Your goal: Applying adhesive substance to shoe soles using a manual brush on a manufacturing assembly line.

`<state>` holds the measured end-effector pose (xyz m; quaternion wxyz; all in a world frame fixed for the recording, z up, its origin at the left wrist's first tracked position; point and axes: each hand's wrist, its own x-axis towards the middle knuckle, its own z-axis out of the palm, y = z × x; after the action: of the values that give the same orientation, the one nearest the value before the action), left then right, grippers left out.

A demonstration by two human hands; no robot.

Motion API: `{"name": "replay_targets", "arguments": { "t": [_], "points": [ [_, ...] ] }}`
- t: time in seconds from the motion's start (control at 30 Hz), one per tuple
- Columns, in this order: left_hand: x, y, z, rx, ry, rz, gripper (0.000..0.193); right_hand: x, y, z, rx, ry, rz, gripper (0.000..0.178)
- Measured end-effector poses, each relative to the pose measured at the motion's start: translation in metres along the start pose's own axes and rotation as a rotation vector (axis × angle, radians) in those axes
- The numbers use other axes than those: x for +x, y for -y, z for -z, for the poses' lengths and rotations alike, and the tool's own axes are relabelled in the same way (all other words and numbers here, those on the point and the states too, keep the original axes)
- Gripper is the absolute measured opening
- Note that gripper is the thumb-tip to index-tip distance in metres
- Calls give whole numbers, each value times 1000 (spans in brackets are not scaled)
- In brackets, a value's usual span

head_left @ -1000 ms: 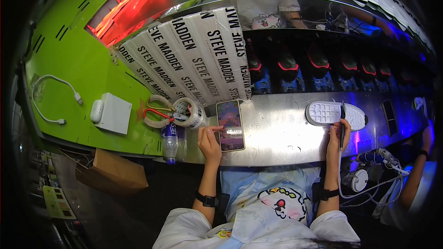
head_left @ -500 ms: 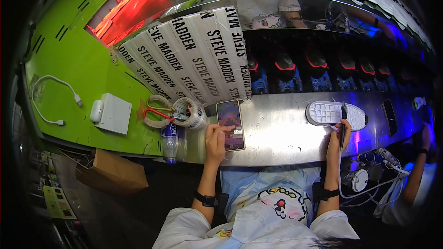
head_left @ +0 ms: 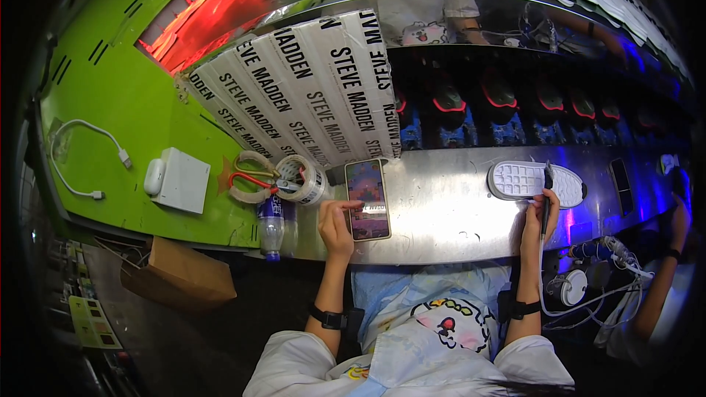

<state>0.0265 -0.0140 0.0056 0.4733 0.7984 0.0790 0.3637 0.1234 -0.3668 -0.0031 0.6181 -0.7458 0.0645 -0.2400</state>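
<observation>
My left hand (head_left: 337, 226) is beside a smartphone (head_left: 376, 222) lying face up on the metal bench. Its index finger stretches toward the lit, colourful screen while the other fingers curl; nothing is held. In my right hand (head_left: 538, 219) is a slim black brush-like tool (head_left: 546, 207), held like a pen, with a white tube or cord trailing from it. The tool's tip reaches over a white shoe sole (head_left: 513, 179), which lies flat with its gridded hollow side up. My right fingertips are at the sole's near edge.
A printed carton (head_left: 294, 95) stands behind tape rolls (head_left: 312, 184), scissors (head_left: 254, 185) and a bottle (head_left: 271, 224). Dark shoes (head_left: 447, 95) line the conveyor beyond. Right lie a dark phone (head_left: 621, 185), tubing (head_left: 625, 265) and a co-worker's arm (head_left: 665, 257). Metal bench (head_left: 434, 228).
My left hand has drawn back slightly left, its finger now nearer the phone's edge. The dark shoes have shifted slightly left. My right hand and the sole stay nearly still.
</observation>
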Motion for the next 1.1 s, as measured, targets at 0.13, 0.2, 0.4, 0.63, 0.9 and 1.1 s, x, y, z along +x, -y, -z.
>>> {"name": "replay_targets", "arguments": {
  "t": [0.13,0.2,0.4,0.63,0.9,1.1],
  "points": [
    [1,-2,0,67,-54,3,37,-1,0,0,12,0,-7,38],
    [0,-1,1,78,-58,15,37,-1,-4,1,30,25,-36,40],
    [1,-1,1,174,-60,5,41,-2,1,1,24,37,-50,40],
    [2,-3,0,127,-97,36,36,-1,1,1,18,7,-18,39],
    [0,-2,-1,83,-93,66,36,1,-10,2,-12,-10,39,43],
    [-1,1,1,102,-17,12,35,-3,7,-1,-79,-42,6,41]
  ]
}}
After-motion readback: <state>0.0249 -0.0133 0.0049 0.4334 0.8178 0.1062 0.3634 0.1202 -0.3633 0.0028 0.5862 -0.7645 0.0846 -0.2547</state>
